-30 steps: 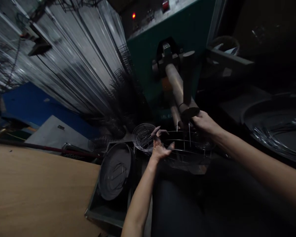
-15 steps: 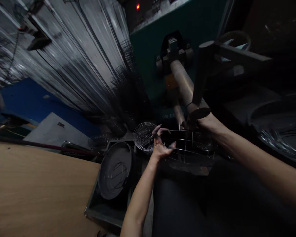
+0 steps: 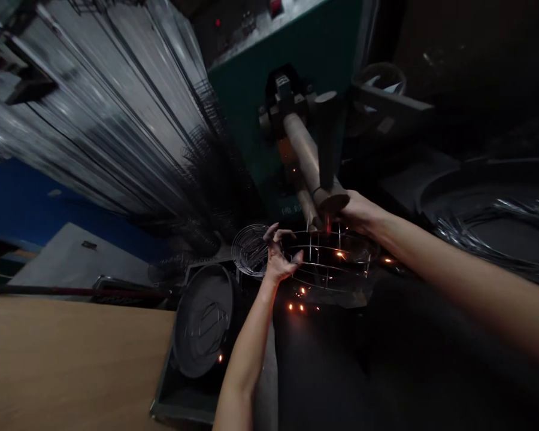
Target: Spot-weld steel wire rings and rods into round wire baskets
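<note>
Under the welder arm (image 3: pixel 306 160), left hand (image 3: pixel 278 261) grip clamps wire basket (image 3: pixel 336 264); right hand (image 3: pixel 358 211) grip unclear.

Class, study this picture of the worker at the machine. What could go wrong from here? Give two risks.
1. Glowing sparks fly around the wire basket while the bare left hand and right hand grip it: burns seem likely.
2. The right hand sits right beside the machine's pressing tip, so fingers might get pinched or scorched.
</note>
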Demonstrator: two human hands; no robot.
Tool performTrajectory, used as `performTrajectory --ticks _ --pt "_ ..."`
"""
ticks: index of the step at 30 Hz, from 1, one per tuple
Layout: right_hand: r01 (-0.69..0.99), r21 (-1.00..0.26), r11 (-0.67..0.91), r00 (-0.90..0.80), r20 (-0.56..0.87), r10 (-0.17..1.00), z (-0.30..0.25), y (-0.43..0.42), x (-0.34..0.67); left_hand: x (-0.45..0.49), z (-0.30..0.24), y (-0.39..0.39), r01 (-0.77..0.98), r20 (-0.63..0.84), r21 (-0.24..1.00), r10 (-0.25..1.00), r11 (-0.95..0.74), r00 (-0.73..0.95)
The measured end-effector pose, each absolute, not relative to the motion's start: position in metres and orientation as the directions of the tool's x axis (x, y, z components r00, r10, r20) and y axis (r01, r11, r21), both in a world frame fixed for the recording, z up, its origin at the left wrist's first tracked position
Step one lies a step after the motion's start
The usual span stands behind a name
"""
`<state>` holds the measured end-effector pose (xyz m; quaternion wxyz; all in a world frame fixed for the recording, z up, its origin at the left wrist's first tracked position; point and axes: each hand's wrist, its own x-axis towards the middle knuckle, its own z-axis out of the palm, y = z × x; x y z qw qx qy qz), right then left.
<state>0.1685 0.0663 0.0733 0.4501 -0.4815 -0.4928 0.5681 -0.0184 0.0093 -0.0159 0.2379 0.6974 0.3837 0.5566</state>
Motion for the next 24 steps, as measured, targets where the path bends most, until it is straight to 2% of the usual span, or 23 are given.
performTrajectory --ticks 5,9,12,15,17,18,20,22,24 --pt "-0.074 -0.975 -0.211 -0.067 -0.206 0.976 0.088 0.065 0.177 -0.018 -0.008 0.000 0.403 0.611 0.684 0.779 -0.609 0.141" --pt "-0.001 -0.953 -0.303 -0.024 -0.303 0.953 0.086 0.035 0.200 -0.003 -0.020 -0.041 0.449 0.660 0.590 0.721 -0.671 0.211" --pt "0.287 -0.929 -0.233 -0.004 -0.244 0.970 0.080 -0.005 0.234 0.024 -0.027 -0.097 0.437 0.659 0.429 0.605 -0.791 0.446" --pt "0.658 -0.751 -0.060 -0.063 -0.135 0.989 0.077 -0.052 0.276 0.048 -0.011 -0.150 0.359 0.467 0.300 0.464 -0.884 0.753" --pt "0.767 -0.641 0.033 -0.133 -0.108 0.985 0.079 -0.081 0.302 0.053 0.013 -0.165 0.322 0.447 0.327 0.445 -0.889 0.776" --pt "0.780 -0.620 0.085 -0.178 -0.090 0.980 0.082 -0.093 0.312 0.052 0.026 -0.164 0.351 0.500 0.372 0.503 -0.860 0.705" --pt "0.753 -0.627 0.200 -0.270 -0.017 0.963 0.087 -0.112 0.324 0.043 0.048 -0.148 0.475 0.606 0.505 0.688 -0.721 0.399" --pt "0.678 -0.668 0.306 -0.357 0.064 0.932 0.089 -0.120 0.326 0.029 0.062 -0.124 0.512 0.532 0.641 0.812 -0.571 0.240" --pt "0.600 -0.724 0.342 -0.401 0.098 0.911 0.085 -0.118 0.318 0.014 0.068 -0.107 0.436 0.363 0.766 0.877 -0.473 0.314"
